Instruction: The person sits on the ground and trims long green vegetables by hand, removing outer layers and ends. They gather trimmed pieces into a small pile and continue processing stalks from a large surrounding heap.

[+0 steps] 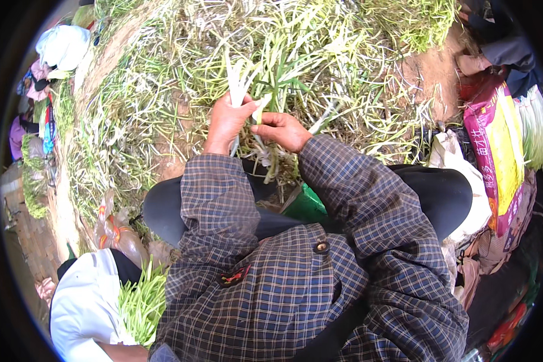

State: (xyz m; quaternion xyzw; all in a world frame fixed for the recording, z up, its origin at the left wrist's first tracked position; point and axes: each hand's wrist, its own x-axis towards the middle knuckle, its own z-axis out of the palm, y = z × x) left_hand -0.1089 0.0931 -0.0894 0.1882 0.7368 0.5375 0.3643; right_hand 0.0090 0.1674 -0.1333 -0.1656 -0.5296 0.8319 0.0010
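In front of my chest, my left hand [228, 118] is closed around a small bunch of white, peeled-looking stalks [238, 82], apparently of a leek- or garlic-like plant. Their pale ends point away from me. Close beside it, my right hand [284, 129] pinches a pale yellow-green stalk [263, 105] between thumb and fingers. My left thumb touches or nearly touches this stalk. Dark green leaves [283, 83] lie just beyond both hands. Below the fingers hang brownish stalk ends [273, 168]; which stalk they belong to is unclear.
Loose leaves and stalks [131, 104] cover the ground ahead. A green object [307, 203] lies between my legs. On the right are a white sack [461, 190], a printed purple-and-yellow bag [502, 154] and bundled pale stalks [534, 126]. A person in white [83, 298] is close at left, beside green leaves [142, 301].
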